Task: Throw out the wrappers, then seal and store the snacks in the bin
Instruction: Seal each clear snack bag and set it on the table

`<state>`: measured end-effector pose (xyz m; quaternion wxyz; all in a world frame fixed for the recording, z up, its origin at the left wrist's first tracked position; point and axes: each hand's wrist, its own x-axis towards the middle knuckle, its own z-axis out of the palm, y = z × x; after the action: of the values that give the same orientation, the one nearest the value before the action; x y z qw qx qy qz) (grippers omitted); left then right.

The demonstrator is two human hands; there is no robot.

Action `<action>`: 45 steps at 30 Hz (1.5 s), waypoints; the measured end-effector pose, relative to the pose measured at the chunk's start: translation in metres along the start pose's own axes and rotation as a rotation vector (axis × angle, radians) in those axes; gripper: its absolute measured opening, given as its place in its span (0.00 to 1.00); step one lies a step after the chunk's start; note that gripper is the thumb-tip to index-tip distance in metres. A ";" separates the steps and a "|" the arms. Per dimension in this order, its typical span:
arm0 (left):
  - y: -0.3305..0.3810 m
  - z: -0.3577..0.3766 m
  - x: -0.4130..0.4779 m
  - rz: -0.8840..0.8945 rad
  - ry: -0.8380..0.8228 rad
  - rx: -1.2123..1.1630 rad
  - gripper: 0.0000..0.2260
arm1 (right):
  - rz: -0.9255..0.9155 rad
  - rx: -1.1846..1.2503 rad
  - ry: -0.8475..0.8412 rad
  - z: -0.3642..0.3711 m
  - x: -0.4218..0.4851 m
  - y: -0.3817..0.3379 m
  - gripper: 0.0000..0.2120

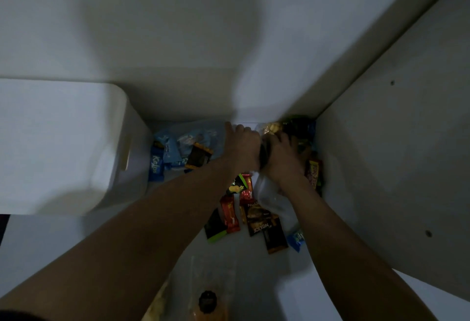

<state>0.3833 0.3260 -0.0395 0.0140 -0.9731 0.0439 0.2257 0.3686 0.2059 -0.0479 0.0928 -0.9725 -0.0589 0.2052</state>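
Both hands reach into a dim white shelf space. My left hand (243,146) and my right hand (281,159) meet at the back and grip a clear bag of snacks (269,128) between them; a dark part of it shows between the hands. The clear bag's loose end (270,193) trails under my right wrist. Several wrapped snack bars (254,215) in red, brown and black lie scattered below the hands. Blue snack packets (167,154) lie at the left. A white bin (63,147) stands at the far left.
A white side wall (394,155) closes the space on the right, with more wrapped snacks (315,170) along its foot. Another clear bag with a dark round item (208,300) lies at the bottom of the view. A white back wall rises behind the hands.
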 end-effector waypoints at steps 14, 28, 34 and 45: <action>-0.039 0.041 -0.070 -0.135 0.403 -0.491 0.19 | 0.005 0.251 -0.021 -0.013 -0.014 -0.002 0.48; -0.032 0.038 -0.133 -0.276 0.601 -1.189 0.25 | 0.095 1.106 0.200 -0.043 -0.071 -0.045 0.19; -0.038 0.021 -0.168 -0.212 0.619 -1.200 0.29 | 0.136 1.568 0.083 -0.084 -0.108 -0.073 0.15; -0.069 -0.091 -0.260 -0.070 0.661 -1.652 0.18 | -0.190 1.481 0.300 -0.140 -0.206 -0.111 0.07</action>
<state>0.1974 0.4112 0.1570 -0.6987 -0.6888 -0.1607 -0.1074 0.2307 0.2612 0.1803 0.7454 -0.6645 0.0240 0.0477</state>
